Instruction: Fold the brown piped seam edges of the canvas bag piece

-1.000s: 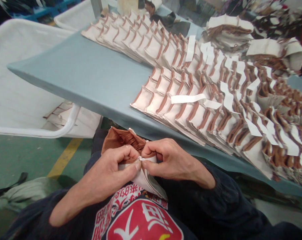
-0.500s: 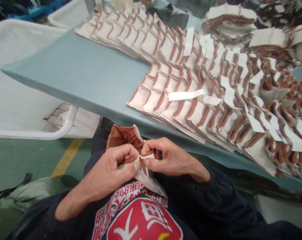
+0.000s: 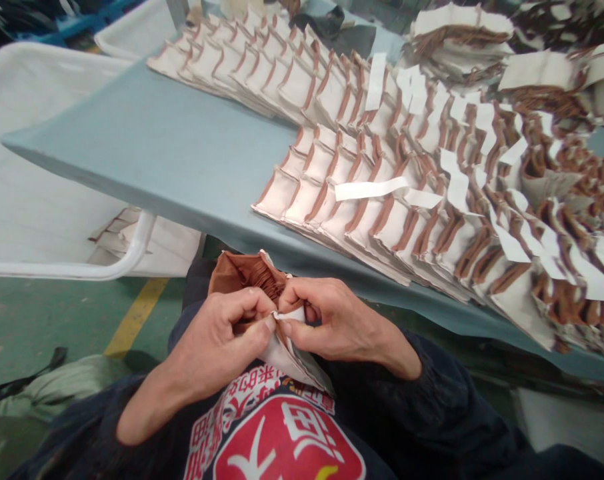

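Observation:
A sewn fabric piece (image 3: 237, 272), brown on one side and off-white on the other, is held over my lap. Its brown part has gathered folds and its pale part hangs down below my hands. My left hand (image 3: 227, 337) pinches the seam edge between thumb and fingers. Close beside it, my right hand (image 3: 339, 320) grips the same edge, thumb and index finger pressed together. The two thumb tips almost meet at the seam. My fingers hide part of the piece.
A blue-grey table (image 3: 192, 147) stands before me, bearing long overlapping rows of similar pale-and-brown pieces (image 3: 342, 207) with white paper strips (image 3: 372, 189) on them. Bundled stacks (image 3: 462, 43) lie behind. At left are a white cart (image 3: 42, 200) and a green bag (image 3: 57, 387) on the floor.
Both hands keep their pinch on the fabric piece. The left hand has shifted slightly, and the upper brown edge has tilted a little to the left.

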{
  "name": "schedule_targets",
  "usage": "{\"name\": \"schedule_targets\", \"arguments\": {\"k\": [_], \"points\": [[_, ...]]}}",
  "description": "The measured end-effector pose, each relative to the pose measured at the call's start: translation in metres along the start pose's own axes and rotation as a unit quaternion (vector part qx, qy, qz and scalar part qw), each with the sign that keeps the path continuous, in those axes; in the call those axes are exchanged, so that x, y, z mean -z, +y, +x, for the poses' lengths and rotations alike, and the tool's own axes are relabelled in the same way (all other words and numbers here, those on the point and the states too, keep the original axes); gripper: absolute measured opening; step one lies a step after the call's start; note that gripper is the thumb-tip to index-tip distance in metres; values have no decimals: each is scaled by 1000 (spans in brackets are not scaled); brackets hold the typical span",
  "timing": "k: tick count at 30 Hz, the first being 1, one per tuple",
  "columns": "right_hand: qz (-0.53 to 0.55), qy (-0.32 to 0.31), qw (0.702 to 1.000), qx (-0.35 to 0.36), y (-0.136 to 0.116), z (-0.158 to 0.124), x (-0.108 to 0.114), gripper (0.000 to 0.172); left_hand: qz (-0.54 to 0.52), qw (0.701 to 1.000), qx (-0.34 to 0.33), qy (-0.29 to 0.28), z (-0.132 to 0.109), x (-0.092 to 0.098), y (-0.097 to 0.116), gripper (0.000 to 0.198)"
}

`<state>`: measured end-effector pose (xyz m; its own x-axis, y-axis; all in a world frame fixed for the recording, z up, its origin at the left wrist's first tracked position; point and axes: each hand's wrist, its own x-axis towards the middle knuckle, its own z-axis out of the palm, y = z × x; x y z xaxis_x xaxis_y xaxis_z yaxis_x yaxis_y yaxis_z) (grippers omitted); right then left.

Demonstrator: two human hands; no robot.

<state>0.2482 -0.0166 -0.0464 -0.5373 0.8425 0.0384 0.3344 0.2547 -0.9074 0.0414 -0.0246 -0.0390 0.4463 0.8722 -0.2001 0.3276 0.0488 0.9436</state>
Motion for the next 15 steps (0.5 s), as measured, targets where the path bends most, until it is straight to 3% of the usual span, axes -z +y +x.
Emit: {"name": "schedule_targets", "arguments": {"k": [4, 11, 15], "points": [[-27, 42, 999, -7, -8, -4, -4, 17, 31, 999, -42, 12, -3, 0, 0, 28], [-51, 90, 988, 116, -13, -10, -4, 16, 85, 987, -126, 53, -5, -3, 4, 26], [-105, 90, 981, 136, -16, -13, -2, 14, 92, 986, -132, 51, -7, -3, 6, 26]]}}
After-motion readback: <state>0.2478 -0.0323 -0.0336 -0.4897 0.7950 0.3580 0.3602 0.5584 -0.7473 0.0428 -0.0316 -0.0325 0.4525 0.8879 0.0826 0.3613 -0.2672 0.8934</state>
